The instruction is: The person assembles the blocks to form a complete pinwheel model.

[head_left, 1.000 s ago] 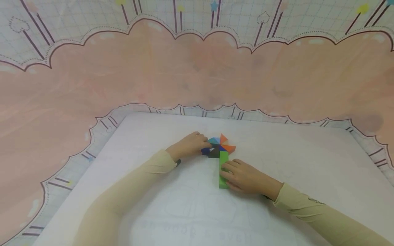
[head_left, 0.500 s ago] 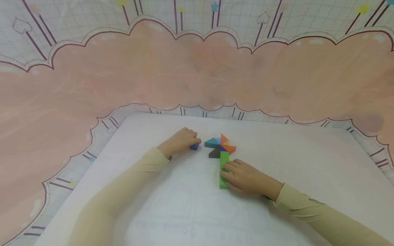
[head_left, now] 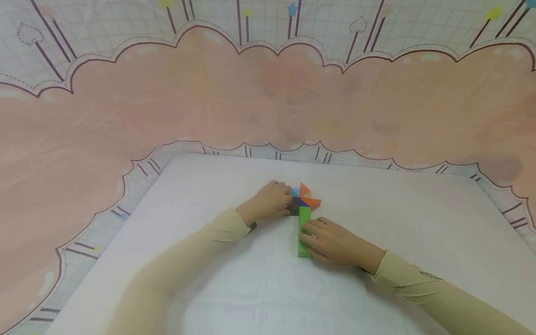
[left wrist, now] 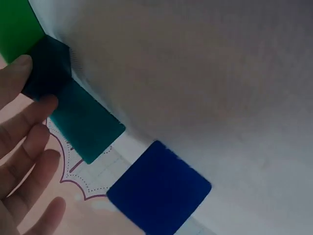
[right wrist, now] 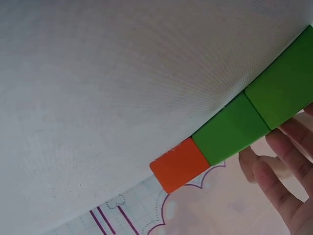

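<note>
In the head view, colored triangular blocks form a pinwheel, with an orange block on its right side. My left hand is at its left side, thumb and index finger pinching a dark block. A teal block adjoins the dark one. Apart from these stands a blue block, hidden behind my left hand in the head view. My right hand holds the green blocks that extend down from the pinwheel like a stem, fingers lying over their top.
Everything lies on a white table surface with faint lettering. Behind it hangs a patterned pink and white cloth. In the right wrist view an orange block lines up beyond the green ones.
My left hand drew back left with the blue block, exposing the teal and dark blocks, then released it and returned right to the pinwheel. My right hand stays on the green blocks.
</note>
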{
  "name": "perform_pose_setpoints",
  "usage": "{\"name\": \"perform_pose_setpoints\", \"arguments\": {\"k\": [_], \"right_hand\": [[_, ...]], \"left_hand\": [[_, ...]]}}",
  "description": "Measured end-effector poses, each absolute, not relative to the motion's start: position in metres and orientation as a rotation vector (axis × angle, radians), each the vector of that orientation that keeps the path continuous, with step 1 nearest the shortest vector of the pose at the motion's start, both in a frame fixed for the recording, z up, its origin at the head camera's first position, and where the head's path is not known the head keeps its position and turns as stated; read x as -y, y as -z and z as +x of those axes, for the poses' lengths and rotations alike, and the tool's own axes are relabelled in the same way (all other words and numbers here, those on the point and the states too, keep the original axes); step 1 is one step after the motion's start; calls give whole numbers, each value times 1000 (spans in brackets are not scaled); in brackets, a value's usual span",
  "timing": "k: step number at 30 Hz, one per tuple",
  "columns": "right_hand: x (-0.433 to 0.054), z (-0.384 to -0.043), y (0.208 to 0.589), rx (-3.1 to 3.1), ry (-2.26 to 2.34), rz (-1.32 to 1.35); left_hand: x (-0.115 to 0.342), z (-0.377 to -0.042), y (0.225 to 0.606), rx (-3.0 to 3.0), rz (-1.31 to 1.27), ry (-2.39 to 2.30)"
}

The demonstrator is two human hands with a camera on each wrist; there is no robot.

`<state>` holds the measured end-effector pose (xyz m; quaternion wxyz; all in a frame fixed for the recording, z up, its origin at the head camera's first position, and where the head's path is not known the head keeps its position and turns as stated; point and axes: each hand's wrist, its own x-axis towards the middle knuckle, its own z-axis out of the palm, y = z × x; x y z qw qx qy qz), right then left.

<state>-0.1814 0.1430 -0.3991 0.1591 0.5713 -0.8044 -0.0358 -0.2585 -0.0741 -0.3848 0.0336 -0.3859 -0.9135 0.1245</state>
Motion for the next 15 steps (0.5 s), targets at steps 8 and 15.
{"name": "perform_pose_setpoints", "arguments": {"k": [8,15], "right_hand": [[-143,-182,400,2300,91,1634],[-143,-182,400,2301,110,1635]], "left_hand": [[85,-257,383,2852,-1177,-327],[94,-255,384,2890,-1201,-349]]}}
